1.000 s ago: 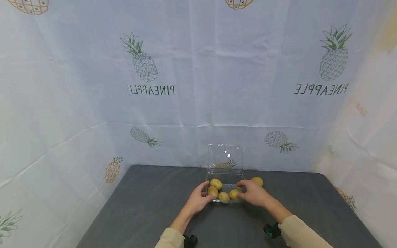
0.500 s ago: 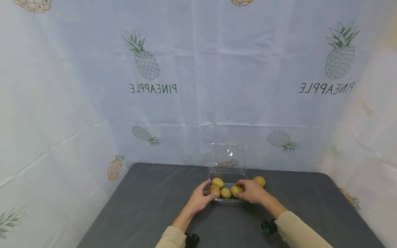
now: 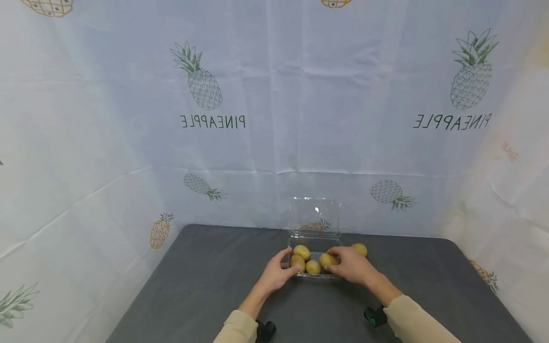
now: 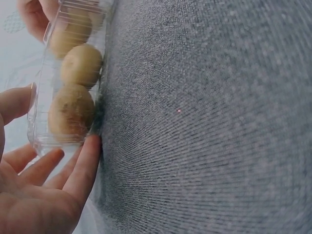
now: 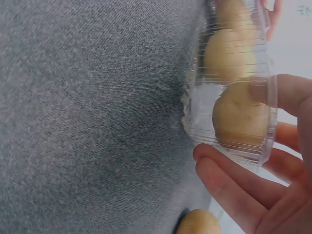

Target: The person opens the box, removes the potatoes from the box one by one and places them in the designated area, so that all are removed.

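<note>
A clear plastic clamshell container [image 3: 310, 276] stands near the back of the table, its lid [image 3: 315, 214] raised. Inside, potatoes line the left and front: one at the back left [image 3: 301, 252], one at the front left [image 3: 297, 263], one at the front middle [image 3: 312, 267]. My left hand [image 3: 274, 275] grips the container's left end, thumb at the front rim and fingers along the end wall. With thumb and forefinger, my right hand [image 3: 352, 266] pinches a potato [image 5: 239, 114] in the right part, above the container floor. Its other fingers lie outside the right end.
Another potato [image 3: 359, 249] lies on the dark grey table [image 3: 223, 286] just right of the container, partly behind my right hand. A pale pineapple-print cloth [image 3: 274, 119] hangs behind and along both sides.
The potato in my right hand has risen slightly within the container. My left hand keeps its place at the left end. The head view has shifted a little.
</note>
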A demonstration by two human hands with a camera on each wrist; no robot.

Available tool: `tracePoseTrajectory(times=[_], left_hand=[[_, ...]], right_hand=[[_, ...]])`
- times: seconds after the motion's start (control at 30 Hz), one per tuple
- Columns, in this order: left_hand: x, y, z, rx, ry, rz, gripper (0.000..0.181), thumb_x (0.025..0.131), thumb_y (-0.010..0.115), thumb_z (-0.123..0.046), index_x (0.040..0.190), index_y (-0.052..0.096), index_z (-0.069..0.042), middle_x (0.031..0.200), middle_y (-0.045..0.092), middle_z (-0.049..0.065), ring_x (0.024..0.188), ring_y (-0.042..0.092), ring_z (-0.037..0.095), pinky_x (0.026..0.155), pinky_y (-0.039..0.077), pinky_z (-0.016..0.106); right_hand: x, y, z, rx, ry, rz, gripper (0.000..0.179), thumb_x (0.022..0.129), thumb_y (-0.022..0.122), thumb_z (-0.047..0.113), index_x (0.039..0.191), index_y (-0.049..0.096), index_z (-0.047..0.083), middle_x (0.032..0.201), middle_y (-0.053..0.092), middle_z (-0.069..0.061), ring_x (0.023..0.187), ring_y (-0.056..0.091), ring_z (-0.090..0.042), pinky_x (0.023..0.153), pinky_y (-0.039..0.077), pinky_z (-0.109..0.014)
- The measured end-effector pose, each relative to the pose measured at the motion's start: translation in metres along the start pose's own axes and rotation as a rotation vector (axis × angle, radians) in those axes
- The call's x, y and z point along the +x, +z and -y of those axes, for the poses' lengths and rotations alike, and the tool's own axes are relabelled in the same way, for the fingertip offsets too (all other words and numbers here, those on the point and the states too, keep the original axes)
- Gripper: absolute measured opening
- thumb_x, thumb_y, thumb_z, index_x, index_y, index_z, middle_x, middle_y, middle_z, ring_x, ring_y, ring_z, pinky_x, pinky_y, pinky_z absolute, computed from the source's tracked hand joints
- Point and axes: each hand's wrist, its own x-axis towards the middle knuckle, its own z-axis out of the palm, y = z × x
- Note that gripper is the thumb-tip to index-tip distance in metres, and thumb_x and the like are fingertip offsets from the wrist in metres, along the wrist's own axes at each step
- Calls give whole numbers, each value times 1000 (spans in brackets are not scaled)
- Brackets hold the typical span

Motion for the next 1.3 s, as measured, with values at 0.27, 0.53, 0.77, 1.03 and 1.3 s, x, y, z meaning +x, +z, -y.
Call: tracePoseTrajectory(times=[0.27, 0.53, 0.77, 1.03, 1.3], left_hand=[[0, 2, -1, 3, -2, -13, 65, 95, 74, -24, 150, 47, -1, 150, 48, 24, 123, 58, 45, 93, 53, 55], [1, 1, -1, 2, -1, -23, 66, 95, 75, -24, 150, 47, -2, 149, 48, 24, 122, 59, 44, 92, 54, 54], [-1, 2, -2, 2, -2, -14, 66, 95, 74, -24, 150, 46, -1, 149, 47, 25, 122, 59, 45, 91, 54, 54], [-2, 1, -1, -17, -7, -3, 67, 96, 74, -25, 152, 45, -2, 151, 46, 25, 124, 58, 45, 91, 55, 53], [-1, 1, 0, -11, -6, -3, 67, 95, 75, -25, 151, 45, -1, 150, 46, 25, 123, 58, 45, 91, 55, 54]], right_hand=[[-6, -7, 3, 20, 14, -43, 43, 88, 81, 29, 123, 71, 5, 116, 71, -6, 97, 67, -20, 80, 55, -43], [-10, -10, 1, 82, 38, -97, 51, 90, 78, 39, 128, 69, 7, 120, 71, -8, 104, 68, -27, 84, 55, -48], [-18, -17, -11, 207, 74, -163, 55, 92, 74, 46, 131, 68, 7, 121, 69, -9, 108, 65, -32, 82, 55, -47], [-27, -23, -22, 314, 94, -196, 54, 92, 77, 40, 132, 65, 5, 122, 66, -14, 99, 66, -27, 71, 55, -34], [-36, -28, -37, 314, 102, -226, 54, 92, 78, 36, 133, 64, 5, 125, 63, -16, 98, 64, -27, 70, 54, -35]])
